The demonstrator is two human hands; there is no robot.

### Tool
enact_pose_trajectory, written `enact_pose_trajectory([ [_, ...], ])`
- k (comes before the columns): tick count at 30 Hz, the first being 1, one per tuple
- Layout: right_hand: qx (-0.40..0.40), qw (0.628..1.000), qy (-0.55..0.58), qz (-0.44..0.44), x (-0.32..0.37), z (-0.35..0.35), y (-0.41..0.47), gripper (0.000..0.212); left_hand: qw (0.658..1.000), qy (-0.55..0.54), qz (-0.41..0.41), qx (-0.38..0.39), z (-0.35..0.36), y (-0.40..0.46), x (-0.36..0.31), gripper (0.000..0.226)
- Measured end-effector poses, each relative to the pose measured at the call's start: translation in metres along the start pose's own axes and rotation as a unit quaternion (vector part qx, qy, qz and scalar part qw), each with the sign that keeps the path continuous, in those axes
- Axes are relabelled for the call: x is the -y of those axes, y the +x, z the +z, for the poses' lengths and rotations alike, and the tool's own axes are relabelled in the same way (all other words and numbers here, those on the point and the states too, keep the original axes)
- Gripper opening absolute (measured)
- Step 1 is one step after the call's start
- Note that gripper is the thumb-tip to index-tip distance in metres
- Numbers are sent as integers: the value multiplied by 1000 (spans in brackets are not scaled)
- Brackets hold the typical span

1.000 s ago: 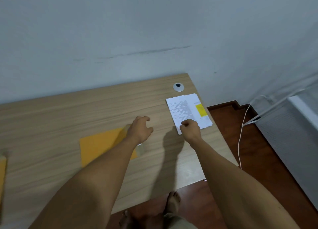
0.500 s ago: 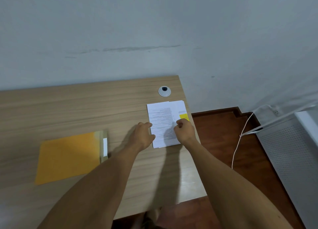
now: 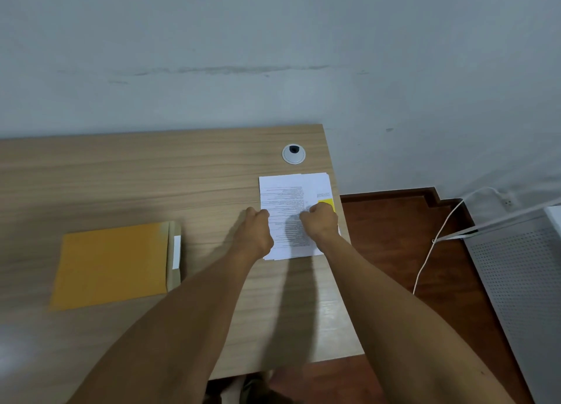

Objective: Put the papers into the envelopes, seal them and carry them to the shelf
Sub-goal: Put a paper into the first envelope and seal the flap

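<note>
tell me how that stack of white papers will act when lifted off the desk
The stack of white papers looks thin and loose, so it will probably sag where unsupported. Its sheets already sit slightly offset at the far edge, so they may fan or slide apart. Lying flat on the smooth desk, it is likely hard to get under; sliding it over the near right edge might help.

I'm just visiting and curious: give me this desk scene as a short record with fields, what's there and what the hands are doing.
surface: wooden desk against a grey wall
papers: white printed stack near the desk's right edge, yellow patch partly showing
envelope: orange envelope lying flat, left of the papers, flap open
left hand: fingers curled at the stack's left edge
right hand: fingers curled on top of the stack
grip: cannot tell whether either hand pinches a sheet
desk fitting: round cable grommet behind the papers
</note>
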State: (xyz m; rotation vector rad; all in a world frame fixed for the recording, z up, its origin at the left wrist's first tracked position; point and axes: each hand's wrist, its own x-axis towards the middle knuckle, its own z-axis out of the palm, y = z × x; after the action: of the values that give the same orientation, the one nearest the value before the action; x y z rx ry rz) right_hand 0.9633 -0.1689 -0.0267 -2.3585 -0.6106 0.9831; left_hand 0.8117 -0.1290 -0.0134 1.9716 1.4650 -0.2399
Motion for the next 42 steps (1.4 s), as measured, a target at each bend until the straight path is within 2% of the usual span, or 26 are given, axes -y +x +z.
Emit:
enact_pose_trajectory([
  [2,5,999,29,27,4,-1,3,33,1000,16,-2,-3,-1,0,-4,28],
  [5,42,994,82,52,10,0,7,16,1000,25,-6,-6,-1,-1,-11,20],
  [9,67,995,59,41,12,9,8,30,999,42,-7,-10,0,-2,-17,25],
  [12,57,996,60,29,20,13,0,21,999,51,-7,-13,1,-1,-17,27],
  [15,81,991,101,45,23,17,-1,32,998,55,8,-14,3,2,-13,28],
  [17,95,989,107,42,20,20,-3,26,998,52,15,-20,5,3,-8,27],
  [20,89,993,78,-4,14,21,-8,28,999,18,31,-16,8,10,2,32],
  [22,87,993,78,-27,12,20,-12,27,997,-68,30,-8,7,12,11,45],
  [24,89,990,100,-40,12,18,-15,24,975,-219,-6,-33,2,11,20,47],
  [27,112,981,146,-56,23,13,-27,20,913,-389,-86,-85,-14,4,30,34],
  [30,138,972,175,-70,40,17,-40,19,856,-505,-111,-23,-32,-4,44,47],
  [33,156,964,203,-75,60,30,-57,19,795,-596,-106,42,-56,-20,50,27],
  [34,161,962,207,-78,67,33,-63,19,784,-609,-104,51,-60,-23,51,23],
  [36,167,959,212,-84,80,44,-78,22,792,-602,-92,35,-68,-28,60,23],
  [42,158,961,212,-85,106,70,-100,16,857,-513,-45,0,-100,-38,104,23],
])
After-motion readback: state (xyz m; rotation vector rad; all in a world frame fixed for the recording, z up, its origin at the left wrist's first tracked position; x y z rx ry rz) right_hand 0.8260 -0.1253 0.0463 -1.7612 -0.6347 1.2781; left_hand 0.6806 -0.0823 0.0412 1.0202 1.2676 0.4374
